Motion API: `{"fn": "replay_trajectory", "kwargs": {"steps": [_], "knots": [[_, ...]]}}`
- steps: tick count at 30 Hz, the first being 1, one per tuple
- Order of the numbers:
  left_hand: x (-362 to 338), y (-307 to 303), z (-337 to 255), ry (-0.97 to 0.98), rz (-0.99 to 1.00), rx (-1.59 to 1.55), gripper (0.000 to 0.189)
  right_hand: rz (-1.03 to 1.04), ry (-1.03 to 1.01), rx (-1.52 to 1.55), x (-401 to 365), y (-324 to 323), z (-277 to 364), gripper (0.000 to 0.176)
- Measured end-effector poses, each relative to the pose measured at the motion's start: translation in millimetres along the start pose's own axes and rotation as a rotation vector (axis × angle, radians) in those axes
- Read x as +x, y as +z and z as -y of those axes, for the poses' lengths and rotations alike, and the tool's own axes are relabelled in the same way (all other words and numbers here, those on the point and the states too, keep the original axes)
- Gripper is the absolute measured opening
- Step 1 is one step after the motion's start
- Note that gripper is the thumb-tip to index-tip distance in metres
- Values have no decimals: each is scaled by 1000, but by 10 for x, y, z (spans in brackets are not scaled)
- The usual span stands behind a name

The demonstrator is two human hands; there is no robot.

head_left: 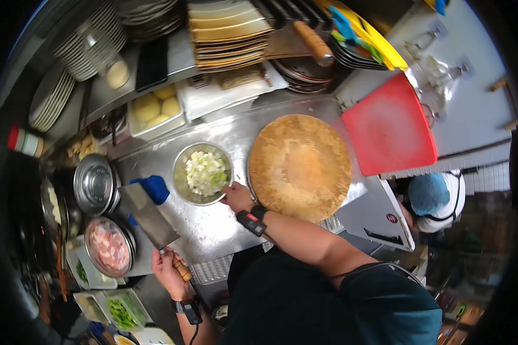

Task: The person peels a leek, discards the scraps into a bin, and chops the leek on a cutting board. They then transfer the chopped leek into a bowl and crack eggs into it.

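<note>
My left hand [168, 277] is closed around the cleaver [148, 215] where its blade meets the wooden handle. The broad blade points up and to the left, over the steel counter and partly in front of a blue cloth [154, 188]. At the near right side of a metal bowl [178, 190], my right hand [237, 197] grips the rim. Chopped pale green and white vegetable pieces [204, 172] fill much of that bowl. Just right of my right hand lies a round wooden chopping block [300, 167], its top bare.
A bowl of raw meat [108, 247] and stacked metal bowls [94, 184] stand left. Behind are a tub of peeled potatoes [155, 109] and stacked plates [230, 34]. A red cutting board [391, 129] is to the right. A person in a blue hair cover [429, 194] is beyond.
</note>
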State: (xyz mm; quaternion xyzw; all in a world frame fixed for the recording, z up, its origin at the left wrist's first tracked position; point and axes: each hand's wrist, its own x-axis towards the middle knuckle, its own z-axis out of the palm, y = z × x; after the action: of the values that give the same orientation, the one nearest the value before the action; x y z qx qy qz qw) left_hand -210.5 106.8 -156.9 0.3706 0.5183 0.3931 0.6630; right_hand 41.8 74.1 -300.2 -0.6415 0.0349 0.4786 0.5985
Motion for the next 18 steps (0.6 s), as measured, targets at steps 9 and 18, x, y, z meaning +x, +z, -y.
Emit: {"fn": "replay_trajectory", "kwargs": {"steps": [9, 18], "knots": [[-108, 301, -155, 116, 150, 347, 55, 190, -162, 242, -1372, -982, 763, 27], [-516, 1516, 757, 862, 947, 1264, 77, -362, -288, 242, -2936, -3111, -160, 24]]}}
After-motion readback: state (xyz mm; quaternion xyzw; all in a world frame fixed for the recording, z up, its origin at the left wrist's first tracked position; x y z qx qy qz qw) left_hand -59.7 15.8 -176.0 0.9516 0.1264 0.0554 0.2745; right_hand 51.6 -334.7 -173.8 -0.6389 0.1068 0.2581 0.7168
